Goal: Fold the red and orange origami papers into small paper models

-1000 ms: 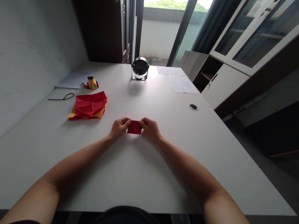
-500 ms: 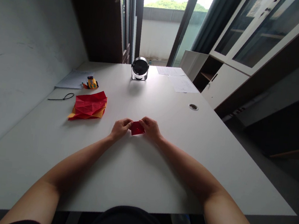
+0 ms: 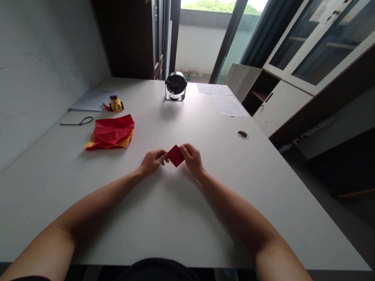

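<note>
The folded red paper [image 3: 175, 155], light, thin and easily creased, sits tilted just above the table [image 3: 197, 216], pinched at opposite edges by the left hand [image 3: 151, 161] and right hand [image 3: 192, 159]; grip edges only.

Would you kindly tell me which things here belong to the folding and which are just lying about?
In hand: small red paper, pinched by left hand and right hand.
Lying about: creased red-yellow sheet, black cord, yellow toy, fan, white papers.
</note>
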A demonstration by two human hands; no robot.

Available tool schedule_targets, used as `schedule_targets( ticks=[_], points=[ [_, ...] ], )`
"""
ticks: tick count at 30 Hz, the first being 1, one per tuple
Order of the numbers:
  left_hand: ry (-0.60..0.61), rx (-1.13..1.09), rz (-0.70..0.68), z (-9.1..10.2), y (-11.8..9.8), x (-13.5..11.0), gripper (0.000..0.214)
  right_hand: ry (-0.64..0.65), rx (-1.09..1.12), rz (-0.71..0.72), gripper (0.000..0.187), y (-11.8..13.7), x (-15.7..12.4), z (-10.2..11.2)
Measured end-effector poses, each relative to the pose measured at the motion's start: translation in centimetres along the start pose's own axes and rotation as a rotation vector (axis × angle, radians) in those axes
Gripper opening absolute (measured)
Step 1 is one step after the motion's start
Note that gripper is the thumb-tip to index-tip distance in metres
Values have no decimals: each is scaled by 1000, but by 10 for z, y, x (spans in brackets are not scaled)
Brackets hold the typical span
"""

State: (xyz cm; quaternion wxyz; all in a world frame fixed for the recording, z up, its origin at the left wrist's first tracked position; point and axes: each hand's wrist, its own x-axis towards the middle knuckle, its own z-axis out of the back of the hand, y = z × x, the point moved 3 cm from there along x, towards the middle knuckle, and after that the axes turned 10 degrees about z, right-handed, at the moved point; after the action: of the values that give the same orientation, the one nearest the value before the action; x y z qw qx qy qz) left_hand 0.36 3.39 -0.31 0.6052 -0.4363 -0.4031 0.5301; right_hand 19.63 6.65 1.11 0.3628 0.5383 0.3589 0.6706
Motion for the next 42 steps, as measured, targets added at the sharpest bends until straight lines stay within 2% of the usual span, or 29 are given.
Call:
schedule_targets(
  ticks=[6,11,19,23,26,30,33,37,39,42],
  points=[
    [-38,-220,31,5,6,6,34,22,197,-24,41,0,1,-2],
    [-43,-269,57,6,3,5,36,25,249,-31,40,-5,2,-3],
    [79,-247,30,0,2,5,34,45,373,-134,40,-12,2,-5],
    [91,-287,28,-1,1,5,30,74,372,-162,39,-10,1,-6],
    [86,-313,29,-1,-1,4,27,142,377,-164,38,-4,0,-7],
    [81,-300,9,-1,-3,3,23,294,330,-154,40,5,-3,-11],
    [67,-276,8,0,-1,4,22,359,268,-112,42,4,-5,-15],
    [41,-258,0,0,1,4,32,347,142,72,36,-1,-5,-18],
    [26,-244,-16,0,1,3,29,345,83,139,32,-2,-5,-19],
    [1,-180,-32,-1,1,1,18,335,25,158,28,-1,-5,-19]
  ],
)
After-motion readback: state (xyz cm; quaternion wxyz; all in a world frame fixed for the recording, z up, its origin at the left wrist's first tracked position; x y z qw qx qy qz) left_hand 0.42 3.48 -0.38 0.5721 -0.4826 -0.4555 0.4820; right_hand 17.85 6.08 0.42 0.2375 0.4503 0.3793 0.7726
